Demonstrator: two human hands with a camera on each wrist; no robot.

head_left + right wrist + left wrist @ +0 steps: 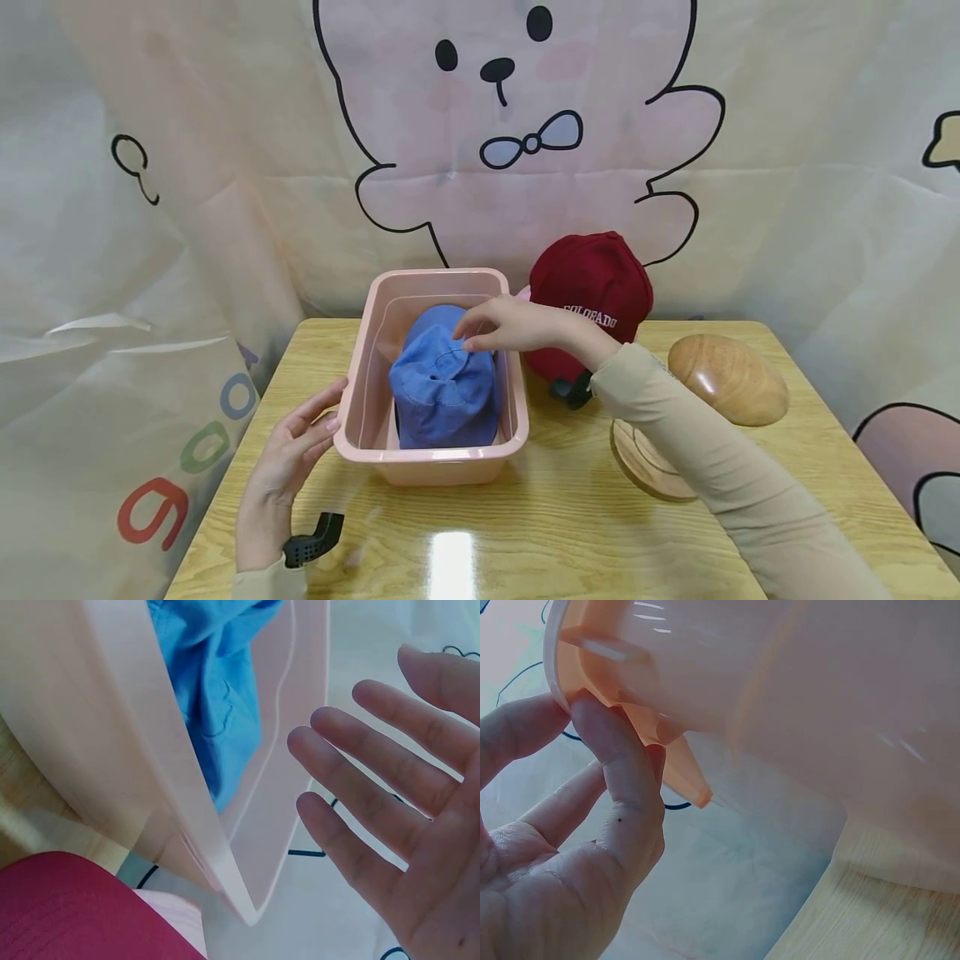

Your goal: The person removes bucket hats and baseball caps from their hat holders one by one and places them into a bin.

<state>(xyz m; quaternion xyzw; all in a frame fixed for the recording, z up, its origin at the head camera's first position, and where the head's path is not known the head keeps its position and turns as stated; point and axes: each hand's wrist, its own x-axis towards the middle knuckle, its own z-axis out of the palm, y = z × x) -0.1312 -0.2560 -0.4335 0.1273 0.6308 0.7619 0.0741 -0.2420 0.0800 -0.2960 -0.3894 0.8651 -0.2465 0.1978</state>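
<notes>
A pink plastic bin (361,367) stands on the table, with a blue cap (442,392) lying inside it. My left hand (288,458) pinches the bin's left rim between thumb and fingers, as the left wrist view shows close up. Over the cap, near the bin's right side, my right hand (510,323) hovers with its fingers spread and holds nothing. In the right wrist view the blue cap (217,705) shows past the bin's wall, apart from the fingertips.
Just right of the bin sits a dark red cap (592,279) lettered COLORADO, partly behind my right forearm. Farther right lie a rounded wooden piece (727,379) and a round wooden disc (648,467), the latter partly under the sleeve. A printed curtain (247,167) hangs behind the table (405,533).
</notes>
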